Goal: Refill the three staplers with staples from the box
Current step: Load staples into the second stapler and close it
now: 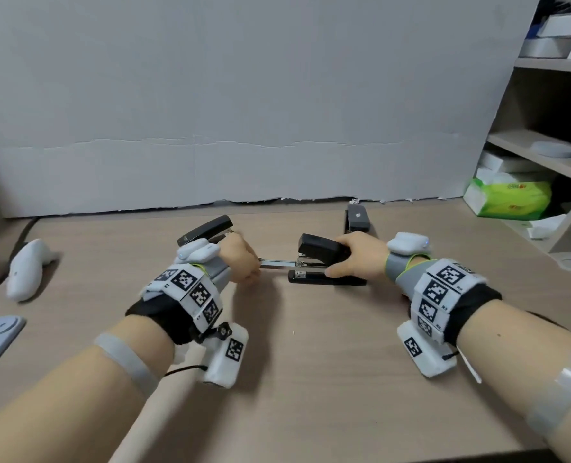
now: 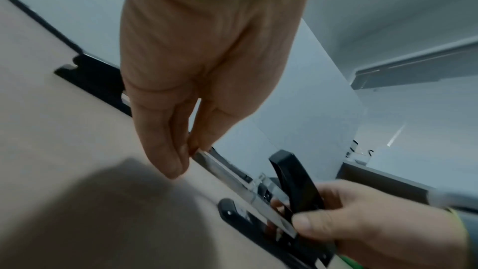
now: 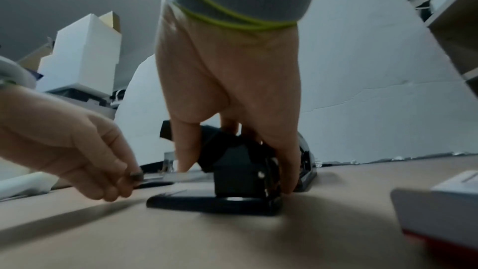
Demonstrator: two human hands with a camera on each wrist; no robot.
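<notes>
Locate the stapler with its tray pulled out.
Head view, desk centre: the stapler sits under the right hand, its metal tray pinched by the left hand.

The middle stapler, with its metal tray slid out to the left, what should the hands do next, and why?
Probably push the tray back in. The left hand pinches its outer end, while the right hand grips the stapler and steadies it on the desk. Whether staples already lie in the tray cannot be seen; if not, load them first.

Both forearms reach forward, the left hand [image 1: 242, 262] in a fingertip pinch, the right hand [image 1: 357, 259] curled in a grip.
</notes>
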